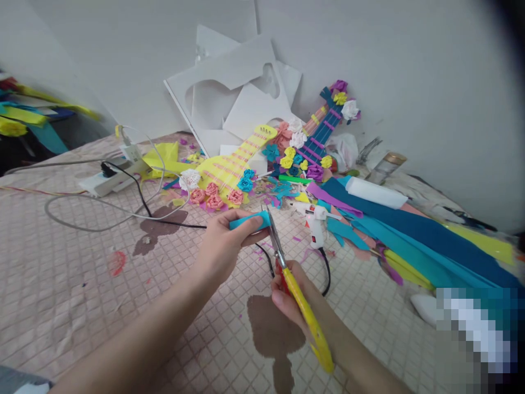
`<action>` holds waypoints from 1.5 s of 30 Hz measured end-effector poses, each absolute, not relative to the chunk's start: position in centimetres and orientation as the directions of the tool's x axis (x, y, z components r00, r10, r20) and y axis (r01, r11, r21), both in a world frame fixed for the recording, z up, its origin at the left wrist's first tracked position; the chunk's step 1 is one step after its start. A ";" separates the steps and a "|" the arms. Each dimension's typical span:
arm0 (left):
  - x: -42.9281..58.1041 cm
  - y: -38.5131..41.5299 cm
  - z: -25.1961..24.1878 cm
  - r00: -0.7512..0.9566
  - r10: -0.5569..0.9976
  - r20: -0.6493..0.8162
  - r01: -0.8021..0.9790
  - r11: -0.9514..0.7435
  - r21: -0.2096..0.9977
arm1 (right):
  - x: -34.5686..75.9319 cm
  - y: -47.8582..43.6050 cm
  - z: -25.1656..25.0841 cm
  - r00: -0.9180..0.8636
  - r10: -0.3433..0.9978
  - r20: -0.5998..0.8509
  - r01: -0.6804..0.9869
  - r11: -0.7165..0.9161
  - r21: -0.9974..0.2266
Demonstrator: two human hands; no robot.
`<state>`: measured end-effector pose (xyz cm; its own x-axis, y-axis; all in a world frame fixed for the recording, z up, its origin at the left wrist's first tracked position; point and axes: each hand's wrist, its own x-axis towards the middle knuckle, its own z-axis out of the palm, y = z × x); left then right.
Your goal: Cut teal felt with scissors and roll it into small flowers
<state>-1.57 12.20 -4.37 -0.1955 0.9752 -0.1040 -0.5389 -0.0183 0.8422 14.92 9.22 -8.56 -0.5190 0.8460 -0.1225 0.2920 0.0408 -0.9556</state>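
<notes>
Between the thumb and fingers of my left hand [229, 241] is a folded strip of blue crepe paper [246, 220]. My right hand [293, 295] grips a pair of scissors [301, 298] with yellow and red handles. The blades point away from me and lie at the right end of the strip. Just beyond my hands rests a yellow guitar-shaped cutout [223, 171] with pink, blue and white paper flowers. A white glue gun [315, 227] stands to the right of the scissors.
A power strip [109, 178] with looping cables lies at the left. Crepe paper sheets [394, 219] spread over the right side, near a glass jar [385, 166]. Cut white boards [229, 71] lean on the wall, beside a dark blue decorated guitar shape [322, 142].
</notes>
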 end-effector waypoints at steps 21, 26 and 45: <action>-1.5 12.2 -5.0 -0.200 0.979 -0.045 -0.418 -0.044 0.907 | 14.8 9.2 -8.2 -0.520 0.843 -0.142 0.293 0.020 -0.956; -1.5 12.1 -5.2 -0.211 0.977 -0.016 -0.388 -0.069 0.919 | 14.5 9.1 -8.4 -0.503 0.855 -0.122 0.235 -0.001 -0.972; -1.5 12.0 -4.8 -0.194 0.980 -0.051 -0.480 -0.050 0.876 | 14.2 9.0 -7.4 -0.468 0.864 -0.184 0.322 -0.027 -0.946</action>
